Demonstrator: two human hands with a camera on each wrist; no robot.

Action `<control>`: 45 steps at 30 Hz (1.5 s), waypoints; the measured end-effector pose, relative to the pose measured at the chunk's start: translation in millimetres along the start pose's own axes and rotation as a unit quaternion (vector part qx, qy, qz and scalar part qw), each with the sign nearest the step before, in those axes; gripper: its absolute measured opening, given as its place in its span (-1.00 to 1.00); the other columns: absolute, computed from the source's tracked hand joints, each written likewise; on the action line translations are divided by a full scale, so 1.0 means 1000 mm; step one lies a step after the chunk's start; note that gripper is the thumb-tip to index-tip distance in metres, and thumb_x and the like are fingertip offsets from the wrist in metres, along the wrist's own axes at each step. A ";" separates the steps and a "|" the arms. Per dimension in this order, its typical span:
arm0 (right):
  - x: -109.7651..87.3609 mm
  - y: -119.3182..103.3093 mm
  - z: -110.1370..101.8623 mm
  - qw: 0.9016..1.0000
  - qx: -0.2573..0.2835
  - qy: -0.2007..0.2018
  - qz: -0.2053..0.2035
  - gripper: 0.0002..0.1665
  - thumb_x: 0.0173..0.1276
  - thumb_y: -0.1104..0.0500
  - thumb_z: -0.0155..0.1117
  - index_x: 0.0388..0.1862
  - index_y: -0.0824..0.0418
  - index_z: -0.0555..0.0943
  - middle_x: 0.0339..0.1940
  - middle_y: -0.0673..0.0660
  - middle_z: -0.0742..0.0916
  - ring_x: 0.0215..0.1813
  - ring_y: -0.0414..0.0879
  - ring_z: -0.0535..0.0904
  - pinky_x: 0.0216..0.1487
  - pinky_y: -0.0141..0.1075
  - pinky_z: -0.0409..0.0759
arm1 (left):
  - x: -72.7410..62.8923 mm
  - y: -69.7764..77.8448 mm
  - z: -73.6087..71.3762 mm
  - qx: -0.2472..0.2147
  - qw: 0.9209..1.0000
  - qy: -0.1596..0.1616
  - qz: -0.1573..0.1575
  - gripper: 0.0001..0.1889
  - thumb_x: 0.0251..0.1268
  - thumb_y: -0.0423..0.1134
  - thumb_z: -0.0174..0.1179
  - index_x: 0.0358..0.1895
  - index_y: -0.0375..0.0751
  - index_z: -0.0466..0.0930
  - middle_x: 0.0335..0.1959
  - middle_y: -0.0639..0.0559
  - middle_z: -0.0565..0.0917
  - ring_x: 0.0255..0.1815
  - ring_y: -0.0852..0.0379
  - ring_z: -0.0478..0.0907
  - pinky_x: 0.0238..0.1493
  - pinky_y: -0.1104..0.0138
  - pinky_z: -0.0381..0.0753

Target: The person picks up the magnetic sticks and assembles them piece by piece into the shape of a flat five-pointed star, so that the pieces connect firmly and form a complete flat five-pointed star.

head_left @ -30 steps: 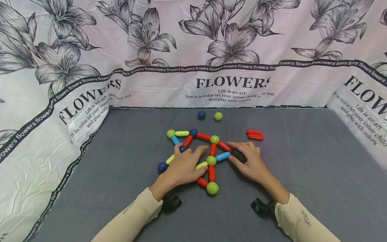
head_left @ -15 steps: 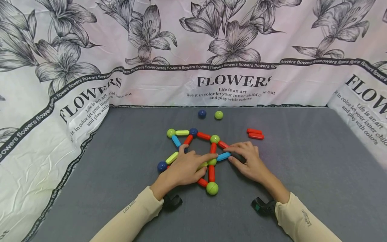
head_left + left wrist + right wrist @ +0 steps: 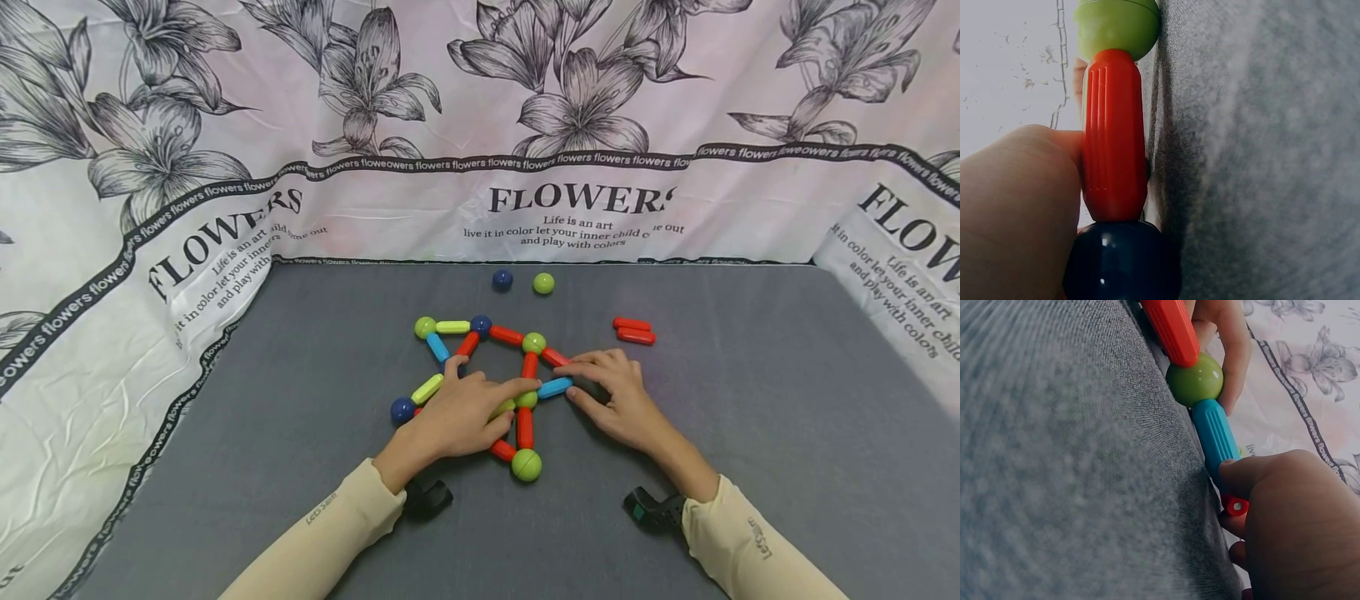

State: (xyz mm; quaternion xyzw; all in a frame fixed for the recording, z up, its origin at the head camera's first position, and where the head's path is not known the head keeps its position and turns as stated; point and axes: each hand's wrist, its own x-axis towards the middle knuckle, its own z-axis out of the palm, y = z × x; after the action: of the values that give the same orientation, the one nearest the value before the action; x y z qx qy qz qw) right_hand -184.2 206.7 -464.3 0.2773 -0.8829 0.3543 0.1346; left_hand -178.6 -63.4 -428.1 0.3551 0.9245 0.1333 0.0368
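A flat frame of magnetic sticks and balls lies on the grey table. My left hand (image 3: 461,412) reaches over its middle, index finger and thumb at either side of a green ball (image 3: 1194,381); the palm hides part of the frame. My right hand (image 3: 618,398) holds the free ends of a blue stick (image 3: 555,387) and a red stick (image 3: 556,357), thumb on the blue one and index finger along the red. In the left wrist view, another red stick (image 3: 1115,137) joins a dark blue ball (image 3: 1122,262) to a green ball (image 3: 1119,28).
Behind the frame lie a loose dark blue ball (image 3: 502,280) and a loose green ball (image 3: 543,283). Two loose red sticks (image 3: 635,336) lie side by side at the back right. A flower-printed cloth (image 3: 375,212) rises along the table's far edge.
My left index finger has moved right and down, from above the yellow-green stick onto the middle green ball. My right index finger has shifted left along the red stick; the frame stays in place.
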 end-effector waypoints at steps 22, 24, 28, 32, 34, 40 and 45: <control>0.002 0.002 -0.002 0.996 0.043 0.058 0.050 -0.67 0.36 0.24 0.39 0.09 0.10 0.71 0.02 0.08 0.75 0.08 -0.03 0.50 -0.01 -0.16 0.17 | 0.001 -0.002 -0.005 -0.007 1.000 -0.018 -0.009 -0.44 0.48 -0.08 0.03 0.50 0.39 0.29 -0.71 0.26 0.39 -0.39 0.21 0.44 0.38 -0.19 0.09; 0.002 0.002 -0.002 0.996 0.042 0.058 0.052 -0.67 0.36 0.24 0.40 0.10 0.10 0.71 0.02 0.09 0.75 0.09 -0.02 0.50 -0.01 -0.16 0.17 | 0.000 -0.002 -0.005 -0.010 1.000 -0.017 -0.008 -0.44 0.47 -0.08 0.03 0.50 0.37 0.30 -0.71 0.25 0.39 -0.40 0.22 0.44 0.42 -0.21 0.06; 0.001 0.002 -0.002 0.996 0.038 0.057 0.055 -0.66 0.36 0.23 0.40 0.11 0.11 0.70 0.03 0.10 0.75 0.09 -0.04 0.49 0.00 -0.15 0.18 | -0.001 -0.003 -0.003 -0.012 1.000 -0.022 -0.007 -0.44 0.47 -0.09 0.02 0.50 0.37 0.29 -0.72 0.26 0.38 -0.43 0.22 0.42 0.46 -0.20 0.02; 0.000 0.002 0.000 0.996 0.042 0.058 0.062 -0.66 0.36 0.22 0.40 0.12 0.12 0.70 0.04 0.11 0.75 0.08 -0.05 0.48 0.01 -0.14 0.20 | -0.002 -0.003 -0.002 -0.011 1.000 -0.025 -0.006 -0.44 0.47 -0.09 0.01 0.50 0.37 0.29 -0.73 0.26 0.38 -0.46 0.23 0.40 0.47 -0.20 0.02; 0.001 0.002 0.000 0.995 0.048 0.060 0.067 -0.65 0.36 0.22 0.40 0.12 0.13 0.69 0.03 0.12 0.75 0.06 -0.05 0.48 0.01 -0.14 0.21 | -0.002 -0.004 -0.003 -0.014 1.000 -0.025 -0.006 -0.44 0.46 -0.09 0.02 0.50 0.37 0.30 -0.72 0.26 0.38 -0.46 0.23 0.40 0.48 -0.20 0.01; 0.005 0.003 -0.001 0.991 0.080 0.066 0.086 -0.65 0.37 0.25 0.39 0.13 0.19 0.68 -0.01 0.16 0.76 0.02 -0.01 0.53 0.06 -0.14 0.33 | -0.003 -0.006 -0.004 -0.024 0.999 -0.026 -0.009 -0.44 0.45 -0.11 0.04 0.49 0.35 0.32 -0.72 0.26 0.38 -0.45 0.23 0.41 0.49 -0.22 -0.01; 0.009 0.003 -0.005 0.988 0.101 0.069 0.093 -0.63 0.38 0.26 0.38 0.17 0.20 0.67 0.01 0.19 0.75 -0.05 -0.06 0.57 -0.08 -0.32 0.48 | -0.002 -0.006 -0.005 -0.027 0.999 -0.019 -0.008 -0.45 0.41 -0.13 0.05 0.46 0.32 0.37 -0.71 0.27 0.40 -0.40 0.22 0.42 0.49 -0.22 0.00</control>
State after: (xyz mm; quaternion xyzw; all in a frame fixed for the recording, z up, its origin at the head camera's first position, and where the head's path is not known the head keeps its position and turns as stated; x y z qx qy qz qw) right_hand -193.1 208.3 -458.9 0.1813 -0.8532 0.4706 0.1330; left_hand -181.8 -69.8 -424.8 0.3493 0.9225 0.1507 0.0651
